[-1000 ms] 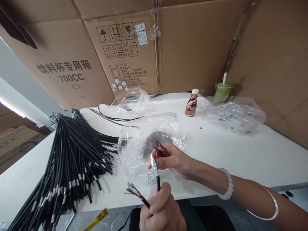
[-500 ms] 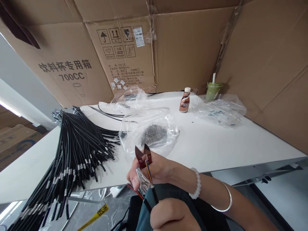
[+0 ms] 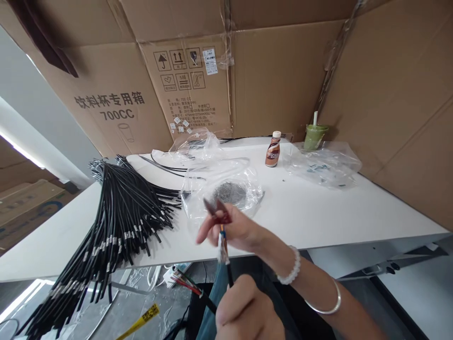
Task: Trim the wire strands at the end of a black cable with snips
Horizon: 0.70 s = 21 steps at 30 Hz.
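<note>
My left hand (image 3: 244, 309) is closed around two black cables (image 3: 229, 274) at the bottom centre, near the table's front edge. One cable points up, with its stripped end and bare braid showing. The other leans left, with red and grey wires fanned out at its tip (image 3: 182, 279). My right hand (image 3: 235, 229) holds small red snips (image 3: 217, 211), blades apart and pointing up, just above the upright cable's coloured wires. That wrist carries a white bead bracelet and a silver bangle.
A big bundle of black cables (image 3: 113, 222) lies on the left of the white table (image 3: 318, 212). Clear bags (image 3: 226, 189) hold metal bits at the centre. A brown bottle (image 3: 272, 150), a green cup (image 3: 314, 134) and another bag (image 3: 323, 165) stand at the back. Cardboard boxes wall the rear.
My hands came back from the bag toward the table's front edge. The snips turned blades-up and rose a little; my right fingers have spread.
</note>
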{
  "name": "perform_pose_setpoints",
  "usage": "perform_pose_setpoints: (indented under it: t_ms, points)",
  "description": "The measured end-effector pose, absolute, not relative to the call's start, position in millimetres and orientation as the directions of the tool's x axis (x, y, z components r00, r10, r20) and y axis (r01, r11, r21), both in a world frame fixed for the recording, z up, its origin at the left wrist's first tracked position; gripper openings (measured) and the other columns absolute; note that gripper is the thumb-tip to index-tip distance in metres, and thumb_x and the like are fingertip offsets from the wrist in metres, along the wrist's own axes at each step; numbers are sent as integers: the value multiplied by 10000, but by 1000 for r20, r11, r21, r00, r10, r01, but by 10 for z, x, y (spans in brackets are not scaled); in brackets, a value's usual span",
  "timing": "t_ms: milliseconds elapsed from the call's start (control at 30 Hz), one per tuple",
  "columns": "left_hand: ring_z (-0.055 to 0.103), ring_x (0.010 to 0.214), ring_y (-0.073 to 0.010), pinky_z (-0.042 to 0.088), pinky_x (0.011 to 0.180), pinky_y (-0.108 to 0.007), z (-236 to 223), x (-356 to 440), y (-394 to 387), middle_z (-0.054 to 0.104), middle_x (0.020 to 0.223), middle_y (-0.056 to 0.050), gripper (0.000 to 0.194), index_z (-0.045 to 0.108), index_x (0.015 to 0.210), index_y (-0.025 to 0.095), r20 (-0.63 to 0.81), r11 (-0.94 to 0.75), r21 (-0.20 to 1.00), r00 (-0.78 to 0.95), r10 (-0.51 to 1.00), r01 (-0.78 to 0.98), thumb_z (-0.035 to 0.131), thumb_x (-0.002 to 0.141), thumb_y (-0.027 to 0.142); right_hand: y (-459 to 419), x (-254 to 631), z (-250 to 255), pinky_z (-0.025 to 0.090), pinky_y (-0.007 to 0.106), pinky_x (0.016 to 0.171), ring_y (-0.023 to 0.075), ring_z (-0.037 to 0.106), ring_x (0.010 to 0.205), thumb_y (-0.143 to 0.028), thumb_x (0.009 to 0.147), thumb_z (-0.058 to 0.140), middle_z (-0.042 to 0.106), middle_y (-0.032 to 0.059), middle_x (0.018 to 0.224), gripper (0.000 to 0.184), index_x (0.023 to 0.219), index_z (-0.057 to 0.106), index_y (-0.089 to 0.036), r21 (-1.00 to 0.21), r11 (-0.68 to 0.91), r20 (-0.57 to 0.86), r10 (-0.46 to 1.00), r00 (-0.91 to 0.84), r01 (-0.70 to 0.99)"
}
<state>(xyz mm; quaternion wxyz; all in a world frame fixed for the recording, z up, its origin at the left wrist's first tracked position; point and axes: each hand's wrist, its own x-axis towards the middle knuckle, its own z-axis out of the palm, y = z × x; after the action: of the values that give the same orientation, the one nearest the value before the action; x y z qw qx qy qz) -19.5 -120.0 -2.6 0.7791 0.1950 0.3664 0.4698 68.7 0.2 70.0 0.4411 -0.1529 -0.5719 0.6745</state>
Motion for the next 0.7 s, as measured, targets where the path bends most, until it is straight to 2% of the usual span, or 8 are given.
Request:
perform_pose_setpoints:
  t_ms: [67,133,167,200,300,400,500,700]
  points:
    - [-73,184,-52,75,191,-217,118,-117,-1093,-88,232,151,751,203,500,249,-225,481,704,478,849,-523,622,567,869,-19,988,743,289,208,476,58,381,507,-520,675,833,598,-3,623,369,743,737,-170,-917,127,286,870,-402,-378]
    - [107,210,-51,173,236,-173,306,-165,-986,154,281,137,574,419,590,237,-145,419,797,536,831,-434,667,691,744,-118,1247,813,366,203,585,69,476,629,-394,772,802,662,-4,748,191,781,750,-210,-921,213,291,932,-214,-326]
    - [92,264,-34,168,259,-148,389,-209,-948,213,342,136,479,498,671,227,-140,378,822,492,859,-425,681,752,662,-195,1337,851,381,202,626,74,503,679,-354,792,793,675,-6,785,139,784,754,-220,-924,247,295,946,-134,-292]
    - [123,305,-38,164,275,-143,453,-248,-924,231,406,123,462,531,707,217,-95,227,906,354,930,-356,639,794,658,-283,1396,885,384,202,646,81,517,711,-330,808,782,678,-3,799,115,788,758,-220,-931,268,293,954,-66,-248]
    - [212,402,-47,169,356,-153,521,-272,-931,266,538,85,421,560,745,198,83,-79,990,24,996,-119,542,896,591,-531,1404,952,345,205,566,82,466,634,-334,776,799,619,-3,687,166,732,746,-183,-966,247,243,968,59,-71]
    - [253,434,-60,185,418,-199,482,-197,-995,295,556,71,324,562,758,200,180,-179,984,-66,982,20,481,964,437,-632,1310,984,355,198,553,78,456,603,-302,679,854,596,-13,641,179,714,738,-169,-988,144,146,989,-21,-58]
    - [255,437,-67,177,433,-226,444,-148,-1042,303,555,68,269,565,768,205,195,-191,980,-84,977,52,449,973,334,-590,1266,1011,425,206,661,96,546,694,-264,627,879,675,0,742,195,756,759,-181,-990,42,61,988,-139,-134]
    - [261,429,-51,204,398,-193,411,-194,-1065,377,587,57,364,573,764,199,131,-129,991,59,990,-35,478,956,493,-433,1311,1007,430,224,722,109,561,747,-284,569,914,672,10,762,258,734,757,-161,-976,-124,-53,932,-359,-178]
